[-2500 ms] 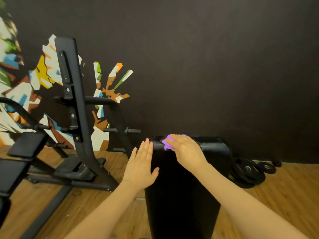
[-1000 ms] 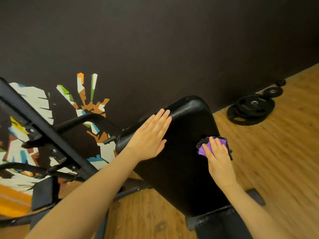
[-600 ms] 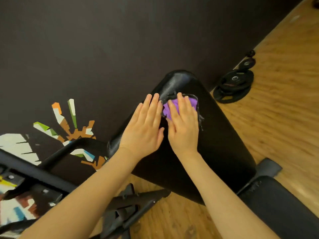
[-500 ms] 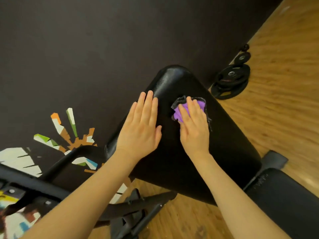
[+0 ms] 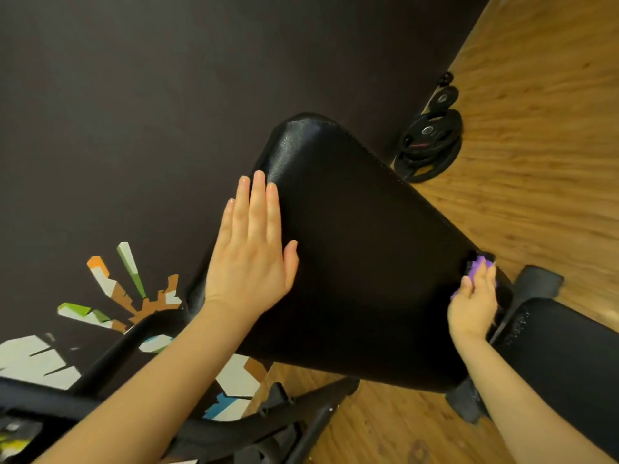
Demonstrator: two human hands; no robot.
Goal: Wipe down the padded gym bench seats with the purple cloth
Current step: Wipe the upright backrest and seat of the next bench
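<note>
Change: half a second ago the right hand (image 5: 474,304) pressed the cloth (image 5: 479,266) near the far, rounded end of the back pad (image 5: 361,262), just beside the left hand (image 5: 251,252); it is now at the pad's near right corner, well apart from the left hand, which has stayed on the pad's left side.
Left hand: flat on the back pad, fingers straight and close together, thumb spread out to the right, palm down, holding nothing.
Right hand: on top of the cloth, fingers laid over it and pressing it to the pad's right edge; whether they curl round it cannot be told.
Cloth: purple, bunched, mostly hidden under the right hand, a bit showing past the fingertips and at the thumb side.
Seat pad (image 5: 566,356): black, just right of the right wrist.
Weight plates (image 5: 432,139): stacked on the wooden floor (image 5: 536,128), far beyond the right hand, against the dark wall (image 5: 167,78).
Rack frame (image 5: 214,433): black bars below the left forearm.
</note>
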